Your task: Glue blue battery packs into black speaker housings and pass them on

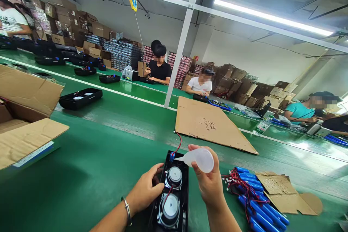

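Note:
A black speaker housing (185, 188) lies on the green bench in front of me, with two round silver speaker drivers (170, 206) set in it. My left hand (146, 188) grips the housing by its left side, thumb over the edge. In my right hand (209, 179) is a translucent white squeeze bottle (202, 160), tilted so its thin nozzle points left. The nozzle tip is at a blue battery (172, 156) in the far end of the housing; whether it touches cannot be made out. A red wire (179, 141) rises from that end.
Several blue batteries (258, 199) with red leads lie to the right, beside torn cardboard (288, 190). A flat cardboard sheet (208, 125) lies ahead. An open carton (35, 137) stands left, near another black housing (81, 98). Co-workers sit across the line, behind a white post (181, 58).

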A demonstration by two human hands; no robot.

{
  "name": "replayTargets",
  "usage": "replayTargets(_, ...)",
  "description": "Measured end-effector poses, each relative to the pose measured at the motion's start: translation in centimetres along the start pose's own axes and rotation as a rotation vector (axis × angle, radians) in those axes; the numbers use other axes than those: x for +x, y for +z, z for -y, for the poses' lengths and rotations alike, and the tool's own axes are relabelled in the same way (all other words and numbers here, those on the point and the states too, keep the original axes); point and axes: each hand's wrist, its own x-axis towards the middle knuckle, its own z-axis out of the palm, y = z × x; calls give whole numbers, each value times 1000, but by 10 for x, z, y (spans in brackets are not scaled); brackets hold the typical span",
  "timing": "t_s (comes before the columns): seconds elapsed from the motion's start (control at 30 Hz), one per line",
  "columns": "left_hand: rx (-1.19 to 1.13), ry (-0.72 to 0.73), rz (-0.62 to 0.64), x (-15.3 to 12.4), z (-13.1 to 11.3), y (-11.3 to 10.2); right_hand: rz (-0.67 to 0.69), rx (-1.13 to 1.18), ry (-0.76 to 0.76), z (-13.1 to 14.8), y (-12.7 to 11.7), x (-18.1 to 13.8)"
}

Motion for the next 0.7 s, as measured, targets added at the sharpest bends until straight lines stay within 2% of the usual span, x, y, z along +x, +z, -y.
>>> replayTargets(0.13,47,8,34,-1,2,-3,-52,145,67,10,-12,-4)
replayTargets(0.23,51,8,53,-1,5,-4,-218,260,125,27,-43,-3)
replayTargets(0.33,13,10,69,1,11,-3,-500,274,36,41,-96,0)
replayTargets(0.47,-49,-12,92,6,23,-3,-884,190,-133,37,-192,-13)
replayTargets(0.57,-74,-26,117,11,28,-3,-1217,80,-85,22,-257,-44)
replayTargets(0.63,-91,-26,121,11,28,-3,-1321,29,-20,14,-285,-70)
replayTargets(0.7,-86,-22,100,8,24,-3,-1287,-98,87,9,-294,-92)
